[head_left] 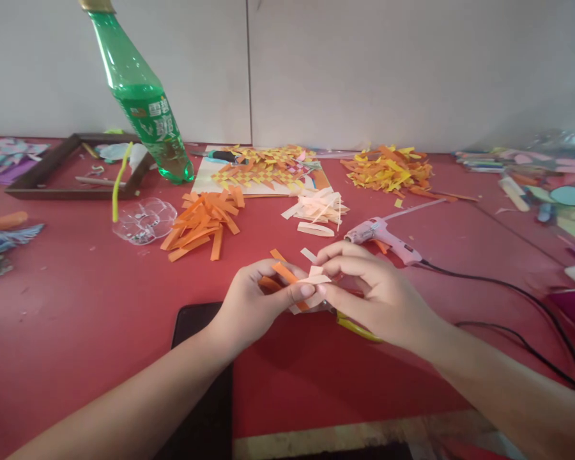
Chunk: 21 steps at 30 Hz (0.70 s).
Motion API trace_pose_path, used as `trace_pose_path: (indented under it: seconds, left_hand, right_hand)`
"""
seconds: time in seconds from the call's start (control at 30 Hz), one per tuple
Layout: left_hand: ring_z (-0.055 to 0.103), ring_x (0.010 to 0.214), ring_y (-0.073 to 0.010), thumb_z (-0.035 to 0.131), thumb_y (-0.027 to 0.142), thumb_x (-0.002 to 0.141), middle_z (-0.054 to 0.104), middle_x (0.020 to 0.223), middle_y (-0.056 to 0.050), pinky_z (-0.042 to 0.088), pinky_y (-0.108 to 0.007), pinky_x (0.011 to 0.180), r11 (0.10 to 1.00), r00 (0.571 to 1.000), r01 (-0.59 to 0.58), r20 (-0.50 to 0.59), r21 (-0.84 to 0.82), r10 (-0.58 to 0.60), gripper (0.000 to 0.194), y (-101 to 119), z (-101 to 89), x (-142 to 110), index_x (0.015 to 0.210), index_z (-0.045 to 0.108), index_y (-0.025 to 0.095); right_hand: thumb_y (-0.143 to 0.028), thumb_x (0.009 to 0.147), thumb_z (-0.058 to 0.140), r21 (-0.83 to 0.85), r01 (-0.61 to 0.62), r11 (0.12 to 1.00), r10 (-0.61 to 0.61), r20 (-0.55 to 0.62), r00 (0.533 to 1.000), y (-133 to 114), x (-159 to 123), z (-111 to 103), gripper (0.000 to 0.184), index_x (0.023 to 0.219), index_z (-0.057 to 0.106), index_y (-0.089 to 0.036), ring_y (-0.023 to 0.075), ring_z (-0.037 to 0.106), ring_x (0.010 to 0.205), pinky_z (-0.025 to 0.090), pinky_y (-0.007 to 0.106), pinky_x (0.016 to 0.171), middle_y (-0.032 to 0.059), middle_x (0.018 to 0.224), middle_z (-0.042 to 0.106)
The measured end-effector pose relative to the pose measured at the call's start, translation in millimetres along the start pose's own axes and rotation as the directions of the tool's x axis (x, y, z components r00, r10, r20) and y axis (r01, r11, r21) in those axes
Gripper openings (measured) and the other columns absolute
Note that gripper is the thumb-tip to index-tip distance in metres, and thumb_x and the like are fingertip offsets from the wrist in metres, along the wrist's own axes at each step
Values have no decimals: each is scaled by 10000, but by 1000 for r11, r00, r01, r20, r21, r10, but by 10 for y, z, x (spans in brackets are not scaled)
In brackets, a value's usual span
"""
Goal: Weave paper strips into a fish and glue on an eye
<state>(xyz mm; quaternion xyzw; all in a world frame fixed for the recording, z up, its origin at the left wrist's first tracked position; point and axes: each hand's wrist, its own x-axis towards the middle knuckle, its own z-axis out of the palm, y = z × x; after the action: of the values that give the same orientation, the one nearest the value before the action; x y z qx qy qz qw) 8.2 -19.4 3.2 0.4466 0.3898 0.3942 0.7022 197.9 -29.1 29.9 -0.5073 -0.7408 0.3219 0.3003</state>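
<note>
My left hand (pixel 256 297) is closed, its thumb pressing on several paper strips (pixel 315 279), some orange and some pale pink, that cross each other. My right hand (pixel 381 284) meets it from the right, thumb and fingers pinching the pale end of the same strips. Parts of the strips are hidden by my fingers. Under my right hand pokes out a yellow-handled tool (pixel 359 327), mostly covered. Just beyond my hands lie a heap of orange paper strips (pixel 204 220) and a smaller heap of pale pink ones (pixel 319 207).
A pink glue gun (pixel 388 239) lies at the right, its black cord (pixel 503 281) trailing along the table. A green bottle (pixel 148 115), a dark frame (pixel 67 195), a clear flower-shaped dish (pixel 146 220) and a yellow-orange paper pile (pixel 388 169) stand farther back. A black phone-like slab (pixel 199 396) lies near me.
</note>
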Motion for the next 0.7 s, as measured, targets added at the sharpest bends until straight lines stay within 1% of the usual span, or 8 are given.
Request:
trace_pose_path:
  seconds: [0.13,0.2,0.27,0.33,0.4,0.53,0.63,0.7]
  left_hand:
    - [672,640,-125,780,312,756,714,701,-23,539,-213,627,1000,999,-6,-31,3,7,191,-19,-6,2,723,669,160]
    - [646,583,-112,777,331,755,695,682,-6,540,-216,588,999,995,-9,-95,-36,5,204,-29,-8,14,732,660,165]
    - [627,575,-93,778,332,752,683,699,11,533,-199,579,995,976,-58,-213,-79,40,198,-42,-19,36,751,663,171]
    - [636,631,-82,781,309,751,687,738,17,525,-175,616,985,946,-120,-317,-124,75,174,-59,-38,66,811,683,178]
    - [644,674,-74,796,277,734,696,776,17,517,-160,649,971,930,-151,-361,-185,76,190,-73,-59,93,852,683,180]
    - [645,683,-73,822,221,690,679,753,39,512,-163,647,950,928,-179,-364,-255,77,255,-80,-70,106,825,609,184]
    - [665,738,-92,812,184,700,675,757,39,522,-190,703,946,925,-214,-361,-245,116,295,-78,-61,97,855,561,195]
    - [683,766,-102,808,176,709,673,794,36,523,-203,726,945,926,-217,-358,-246,119,320,-75,-59,93,906,557,202]
  right_hand:
    - [-219,823,542,113,-43,993,45,-18,999,10,140,4,65,765,566,-201,150,617,817,531,271,716,24,901,603]
    - [-242,845,517,73,-97,993,101,-54,993,28,227,3,100,762,556,-201,143,605,749,515,267,682,4,806,604]
    - [-256,860,522,-88,-96,991,88,-90,992,74,308,18,124,773,588,-197,144,596,708,498,275,665,3,778,620]
    - [-214,864,532,-313,10,950,-28,-54,998,139,360,52,131,807,647,-189,171,609,757,494,310,717,30,816,651]
    - [-161,888,501,-477,131,869,-137,22,990,189,361,92,187,865,686,-168,210,617,839,488,353,787,68,848,662]
    - [-148,930,447,-627,199,753,-202,67,977,176,190,79,223,876,664,-145,221,603,837,483,355,766,90,863,636]
    - [-151,909,454,-700,164,695,-96,136,986,139,-54,-53,236,704,569,-183,197,571,693,450,327,625,49,731,581]
    - [-126,841,485,-722,179,669,-5,236,972,148,-236,-156,165,702,542,-195,201,573,676,438,325,585,46,736,579]
